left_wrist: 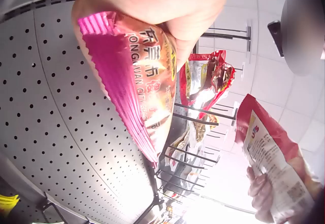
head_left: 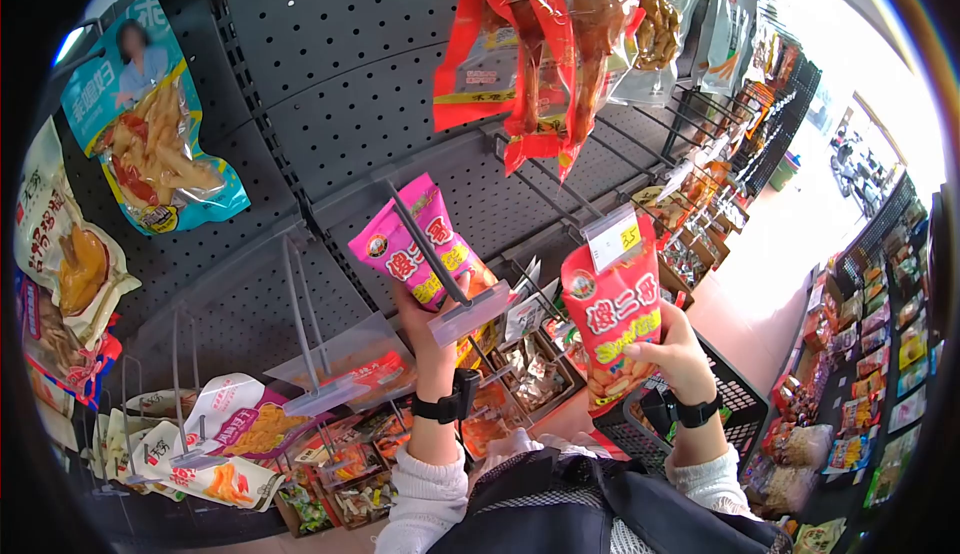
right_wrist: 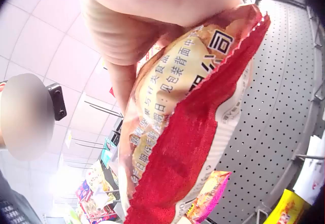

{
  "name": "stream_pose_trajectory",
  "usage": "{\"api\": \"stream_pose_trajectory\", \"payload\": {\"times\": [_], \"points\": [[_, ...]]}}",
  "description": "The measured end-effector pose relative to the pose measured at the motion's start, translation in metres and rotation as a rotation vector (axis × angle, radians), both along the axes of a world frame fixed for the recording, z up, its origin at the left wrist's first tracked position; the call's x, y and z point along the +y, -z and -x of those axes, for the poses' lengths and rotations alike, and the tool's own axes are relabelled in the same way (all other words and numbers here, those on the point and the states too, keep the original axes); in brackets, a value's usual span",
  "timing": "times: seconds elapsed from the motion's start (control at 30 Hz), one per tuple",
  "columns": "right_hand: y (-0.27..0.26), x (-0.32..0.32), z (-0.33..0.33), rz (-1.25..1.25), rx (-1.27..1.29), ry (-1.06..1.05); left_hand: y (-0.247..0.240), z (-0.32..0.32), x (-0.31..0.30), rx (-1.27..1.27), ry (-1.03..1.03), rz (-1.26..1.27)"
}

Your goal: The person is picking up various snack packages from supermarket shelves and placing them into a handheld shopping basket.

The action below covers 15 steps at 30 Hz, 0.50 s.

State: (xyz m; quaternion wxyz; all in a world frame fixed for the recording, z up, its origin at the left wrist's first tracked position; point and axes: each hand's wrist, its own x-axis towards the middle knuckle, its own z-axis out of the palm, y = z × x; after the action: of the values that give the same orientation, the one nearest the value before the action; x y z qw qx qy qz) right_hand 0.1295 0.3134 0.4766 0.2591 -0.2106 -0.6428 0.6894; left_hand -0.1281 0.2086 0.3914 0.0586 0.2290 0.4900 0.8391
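Observation:
In the head view my left hand (head_left: 428,339) grips a pink snack bag (head_left: 425,229) from below, close to the dark pegboard. A metal display hook (head_left: 420,239) with a clear label holder (head_left: 472,314) crosses in front of this bag. The left wrist view shows the bag's crimped pink end (left_wrist: 122,89) under the left hand (left_wrist: 157,1). My right hand (head_left: 682,356) holds a red snack bag (head_left: 612,319) upright, thumb across its front. A price tag (head_left: 612,242) overlaps its top. The right wrist view shows its red crimped edge (right_wrist: 188,138) close up.
Red drumstick packs (head_left: 545,49) hang overhead, and a blue chicken-feet pack (head_left: 155,124) hangs at the left. Bare hooks (head_left: 300,304) jut from the pegboard (head_left: 350,34). Boxes of small snacks (head_left: 540,369) stand below. A black basket (head_left: 740,404) is by the right forearm.

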Motion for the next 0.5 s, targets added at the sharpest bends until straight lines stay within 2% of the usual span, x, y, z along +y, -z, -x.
{"api": "stream_pose_trajectory", "payload": {"times": [0.1, 0.3, 0.4, 0.5], "points": [[0.018, -0.006, -0.012, 0.101, 0.051, 0.012, -0.006, -0.007, -0.004, -0.079, 0.036, 0.017], [0.048, -0.015, -0.029, 0.17, 0.003, 0.072, -0.002, -0.022, -0.015, -0.045, 0.025, 0.156], [0.055, -0.014, -0.036, 0.216, 0.0, 0.067, 0.014, -0.027, -0.018, -0.159, 0.104, 0.117], [0.055, -0.019, -0.038, 0.247, 0.041, 0.084, -0.01, -0.046, -0.028, -0.104, 0.093, 0.059]]}}
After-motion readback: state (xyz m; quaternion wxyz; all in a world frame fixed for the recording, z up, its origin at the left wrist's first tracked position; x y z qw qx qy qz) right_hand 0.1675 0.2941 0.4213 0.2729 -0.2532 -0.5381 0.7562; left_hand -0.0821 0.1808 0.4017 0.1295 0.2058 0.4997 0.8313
